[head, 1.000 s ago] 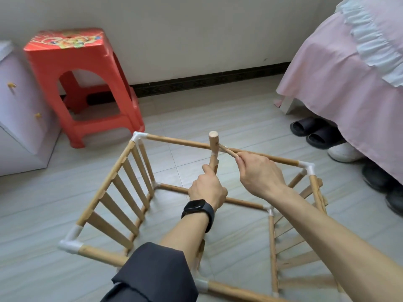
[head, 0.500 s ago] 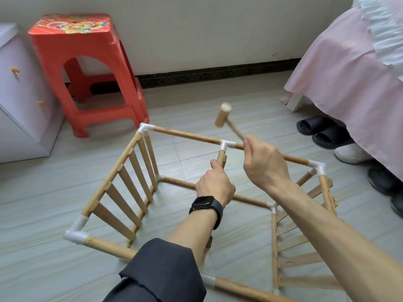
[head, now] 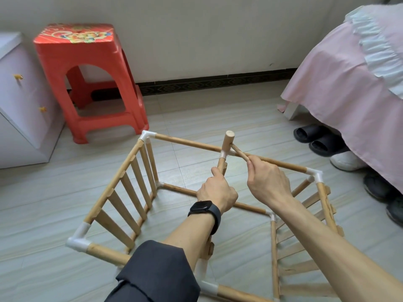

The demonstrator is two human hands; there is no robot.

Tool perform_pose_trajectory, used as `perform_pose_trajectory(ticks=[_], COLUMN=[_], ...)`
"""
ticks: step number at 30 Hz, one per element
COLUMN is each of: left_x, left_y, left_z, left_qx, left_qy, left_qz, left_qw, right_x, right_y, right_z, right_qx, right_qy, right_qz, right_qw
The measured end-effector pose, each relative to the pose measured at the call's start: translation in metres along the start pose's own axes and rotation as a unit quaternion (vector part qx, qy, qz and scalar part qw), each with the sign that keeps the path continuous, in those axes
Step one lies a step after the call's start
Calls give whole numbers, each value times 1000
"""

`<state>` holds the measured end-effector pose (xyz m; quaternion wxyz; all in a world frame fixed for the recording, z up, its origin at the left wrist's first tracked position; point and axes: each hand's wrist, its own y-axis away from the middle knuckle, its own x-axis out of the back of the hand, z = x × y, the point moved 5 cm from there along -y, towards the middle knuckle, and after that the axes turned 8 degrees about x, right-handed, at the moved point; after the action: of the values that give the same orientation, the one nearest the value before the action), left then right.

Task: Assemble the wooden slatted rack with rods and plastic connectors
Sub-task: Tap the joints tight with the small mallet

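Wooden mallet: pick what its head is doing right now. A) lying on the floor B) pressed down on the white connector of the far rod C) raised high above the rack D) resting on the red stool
B: the mallet head sits on the white connector, its handle gripped by the right hand.

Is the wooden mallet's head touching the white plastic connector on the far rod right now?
Touching. The head view shows the mallet head standing on end with its lower face on the white connector, no gap visible; the right hand holds its handle.

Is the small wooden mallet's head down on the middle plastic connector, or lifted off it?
Down. The mallet head stands upright, its lower end meeting the white T-connector on the far top rod; right hand grips the handle.
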<state>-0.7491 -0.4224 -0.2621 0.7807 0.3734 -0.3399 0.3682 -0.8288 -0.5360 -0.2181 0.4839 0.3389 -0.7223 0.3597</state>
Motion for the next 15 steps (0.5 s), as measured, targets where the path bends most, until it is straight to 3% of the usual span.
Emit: perform_pose_trajectory(ticks=[3, 4, 5, 7, 9, 10, 11, 13, 15], left_x=[18, 35, 57, 109, 152, 165, 172, 166, 146], left_y=[-10, -14, -19, -28, -32, -34, -39, -45, -44], left_z=[-12, -20, -31, -61, -104, -129, -153, -192, -207], left_qx=[-45, -60, -76, -76, -36, 2, 53, 138, 161], left_qy=[-47, -51, -46, -46, -100, -117, -118, -60, 58], left_qz=[-156, -160, -123, 42, 195, 228, 217, 119, 28], left_qw=[986, 984, 988, 995, 975, 967, 967, 981, 985], right_x=[-1, 0, 1, 1, 0, -2, -4, -12, -21], right_y=[8, 10, 10, 8, 3, 1, -1, -5, -9], right_z=[-4, -9, -16, -35, -59, -71, -83, -106, -125], right_qx=[-10, -4, 4, 25, 45, 54, 62, 79, 95], right_qy=[-11, -18, -29, -51, -70, -83, -97, -122, -133], right_qz=[-12, -15, -15, -11, -5, -4, -6, -26, -58], right_qw=[1000, 1000, 999, 998, 996, 995, 993, 989, 985])
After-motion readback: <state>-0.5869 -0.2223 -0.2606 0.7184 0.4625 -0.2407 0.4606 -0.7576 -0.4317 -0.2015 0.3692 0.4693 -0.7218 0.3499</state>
